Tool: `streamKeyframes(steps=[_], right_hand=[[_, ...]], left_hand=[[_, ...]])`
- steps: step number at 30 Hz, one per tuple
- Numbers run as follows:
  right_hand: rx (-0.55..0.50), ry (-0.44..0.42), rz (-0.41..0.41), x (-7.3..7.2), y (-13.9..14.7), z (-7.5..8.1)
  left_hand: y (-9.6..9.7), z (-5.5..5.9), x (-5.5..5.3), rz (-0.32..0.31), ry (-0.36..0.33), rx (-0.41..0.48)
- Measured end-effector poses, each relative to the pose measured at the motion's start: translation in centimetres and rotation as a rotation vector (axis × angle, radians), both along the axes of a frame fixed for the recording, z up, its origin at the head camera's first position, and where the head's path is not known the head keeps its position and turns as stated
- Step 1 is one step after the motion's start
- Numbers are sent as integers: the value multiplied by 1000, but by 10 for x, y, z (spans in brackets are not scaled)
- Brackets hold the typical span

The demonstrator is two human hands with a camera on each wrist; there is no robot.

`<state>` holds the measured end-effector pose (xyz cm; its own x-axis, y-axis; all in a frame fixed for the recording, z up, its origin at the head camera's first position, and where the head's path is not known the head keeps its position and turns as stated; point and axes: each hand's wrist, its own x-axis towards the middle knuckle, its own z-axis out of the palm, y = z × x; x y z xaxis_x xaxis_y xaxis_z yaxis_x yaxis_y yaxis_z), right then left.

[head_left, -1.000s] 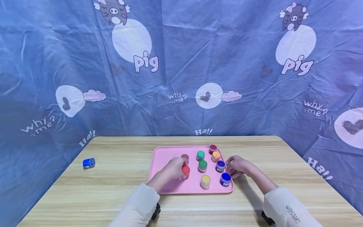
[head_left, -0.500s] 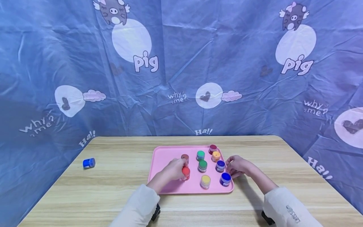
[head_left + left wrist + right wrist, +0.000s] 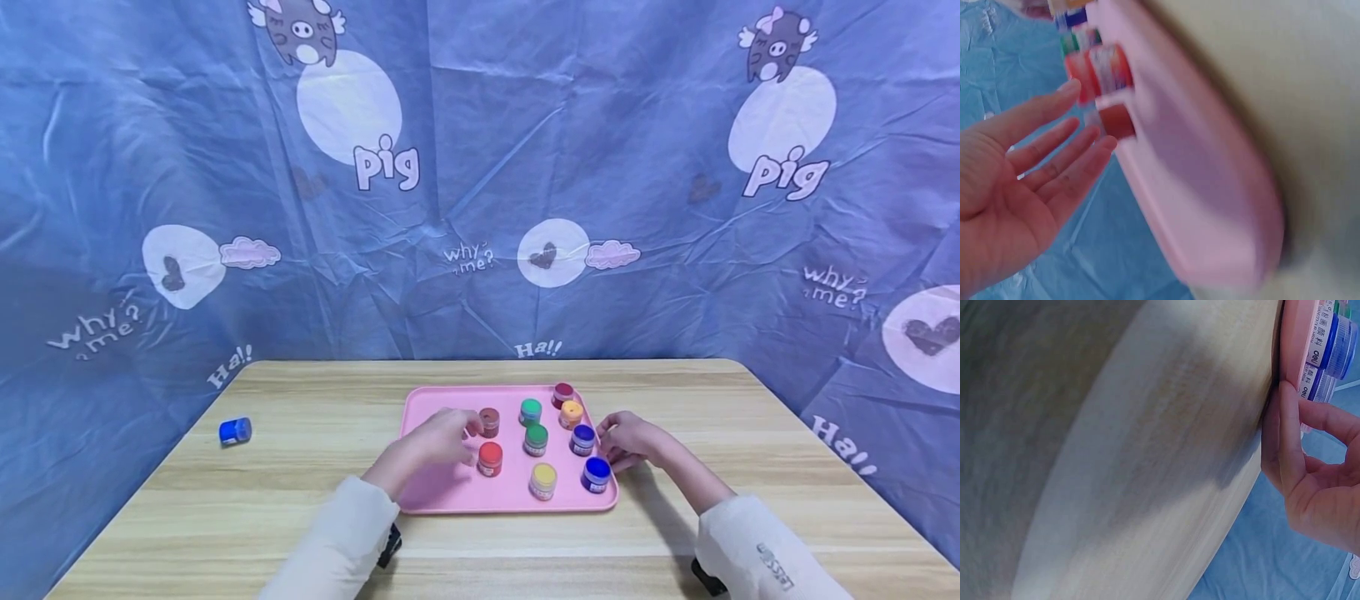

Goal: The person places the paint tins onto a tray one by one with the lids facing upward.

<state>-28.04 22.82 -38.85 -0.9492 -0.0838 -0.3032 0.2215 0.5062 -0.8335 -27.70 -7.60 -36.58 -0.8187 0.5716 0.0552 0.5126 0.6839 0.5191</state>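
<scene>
On the pink tray (image 3: 450, 498) stand several small paint jars. My left hand (image 3: 438, 437) is over the tray's left part with spread fingers and nothing in them. Just beyond its fingertips are an upright red paint jar (image 3: 491, 459) and a brown paint jar (image 3: 490, 422). In the left wrist view the left palm (image 3: 1025, 187) shows, with the red jar (image 3: 1100, 72) close to the fingertips. My right hand (image 3: 630, 440) holds the tray's right rim beside two blue paint jars (image 3: 596, 474). In the right wrist view the right-hand fingers (image 3: 1289, 434) meet the tray's outer wall (image 3: 1296, 344).
Two green jars (image 3: 536, 439), a yellow jar (image 3: 543, 481), an orange jar (image 3: 572, 414) and a dark red jar (image 3: 562, 395) also stand on the tray. Far left on the wooden table (image 3: 315, 467), a blue jar (image 3: 236, 431) lies on its side. A blue curtain (image 3: 480, 183) hangs behind.
My left hand has let go of the red paint jar and drawn back to the left, its fingers spreading. The jar now stands on the tray. The right hand has stayed in place.
</scene>
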Motion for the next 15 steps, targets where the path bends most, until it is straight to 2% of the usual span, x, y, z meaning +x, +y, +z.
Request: streamKeyframes(steps=[3,7,12,15], right_hand=[[-1,1,5,1,0,1],[7,0,6,2,0,4],[11,-5,1,2,0,3],[4,-5,3,1,-1,2]], left_hand=[[-15,8,-6,-41,18,-5],[-39,17,-15,-49,33,-7],[-72,24,-25,-15,66,-2],[-93,25,-28,31,84,3]])
